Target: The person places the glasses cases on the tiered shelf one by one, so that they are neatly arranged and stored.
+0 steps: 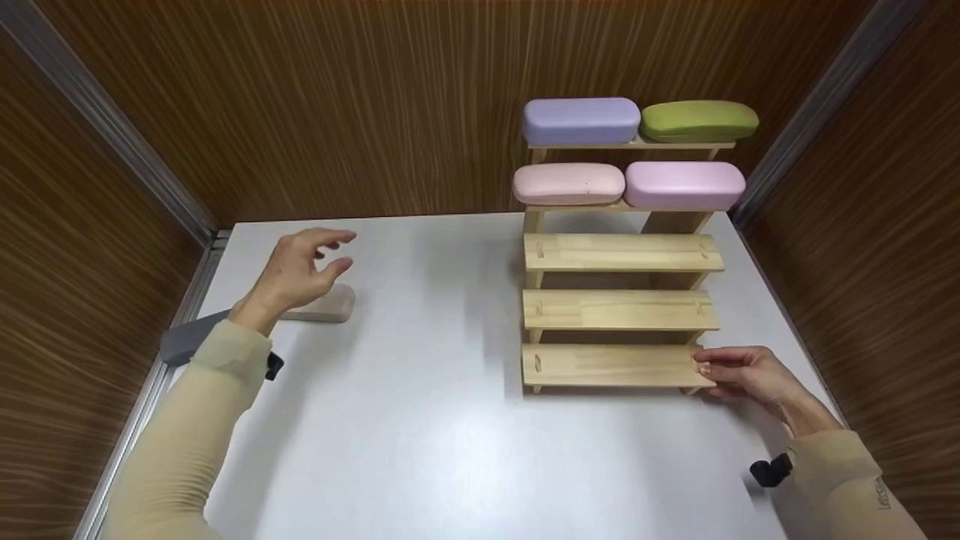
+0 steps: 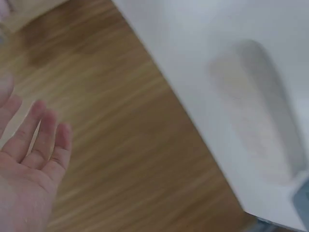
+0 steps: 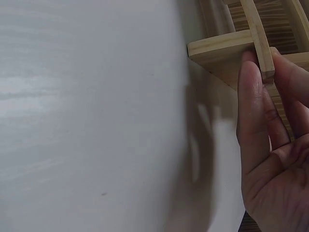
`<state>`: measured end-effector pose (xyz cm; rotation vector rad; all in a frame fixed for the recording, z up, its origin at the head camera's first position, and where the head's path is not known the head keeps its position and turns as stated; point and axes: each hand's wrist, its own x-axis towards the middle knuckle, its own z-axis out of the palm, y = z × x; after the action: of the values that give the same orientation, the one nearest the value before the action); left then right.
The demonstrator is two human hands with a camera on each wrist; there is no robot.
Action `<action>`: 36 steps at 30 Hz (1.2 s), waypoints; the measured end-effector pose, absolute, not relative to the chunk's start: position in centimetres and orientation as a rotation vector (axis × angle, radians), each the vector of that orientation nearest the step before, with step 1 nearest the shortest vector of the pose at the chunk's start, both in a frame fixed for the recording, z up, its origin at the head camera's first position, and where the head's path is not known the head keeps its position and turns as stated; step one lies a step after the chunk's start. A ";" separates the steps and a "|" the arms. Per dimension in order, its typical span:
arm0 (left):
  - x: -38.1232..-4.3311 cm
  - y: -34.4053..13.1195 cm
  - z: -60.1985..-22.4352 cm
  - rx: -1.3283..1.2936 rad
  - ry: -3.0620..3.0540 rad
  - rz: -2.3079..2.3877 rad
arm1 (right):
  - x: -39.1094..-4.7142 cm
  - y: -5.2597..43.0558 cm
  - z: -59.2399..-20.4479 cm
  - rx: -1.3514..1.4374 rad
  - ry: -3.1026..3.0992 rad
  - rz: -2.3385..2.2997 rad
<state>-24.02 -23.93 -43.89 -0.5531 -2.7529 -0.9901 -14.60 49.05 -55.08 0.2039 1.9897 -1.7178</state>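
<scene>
A stepped wooden display rack (image 1: pixel 622 311) stands at the right of the table. At the right end of its lowest board, my right hand (image 1: pixel 757 379) pinches the wood (image 3: pixel 263 50) between thumb and fingers. My left hand (image 1: pixel 296 270) is in the air on the left, thumb and fingers apart, holding nothing. Below and partly behind it lies a beige glasses case (image 1: pixel 334 306), blurred in the left wrist view. A dark grey case (image 1: pixel 187 337) lies beside that one, partly covered by the left forearm.
On the rack's top board sit a lavender case (image 1: pixel 581 121) and a green case (image 1: pixel 697 120). The board below bears a light pink case (image 1: pixel 570 184) and a pink-lilac case (image 1: pixel 684 184). Wood-grain walls (image 1: pixel 360 105) enclose the white table (image 1: pixel 420 420).
</scene>
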 end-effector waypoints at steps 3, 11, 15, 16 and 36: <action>-23.8 -25.5 -45.5 -0.498 -2.825 -0.973 | -14.5 49.1 -55.0 0.206 1.978 -1.732; -23.1 -29.3 -49.3 -0.230 -3.002 -0.983 | -14.4 48.9 -55.1 0.218 1.986 -1.730; -23.3 -30.5 -51.2 -0.113 -3.069 -0.998 | -14.3 49.1 -55.0 0.226 1.974 -1.750; -23.3 -30.8 -51.6 -0.092 -3.081 -1.002 | -14.4 49.1 -55.0 0.225 1.969 -1.755; -24.3 -31.3 -54.5 0.042 -3.145 -0.975 | -14.5 48.9 -54.8 0.232 1.981 -1.724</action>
<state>-24.32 -31.26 -54.51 0.0419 -3.1455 -0.9752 -14.46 48.85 -54.85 0.2324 1.9810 -1.7243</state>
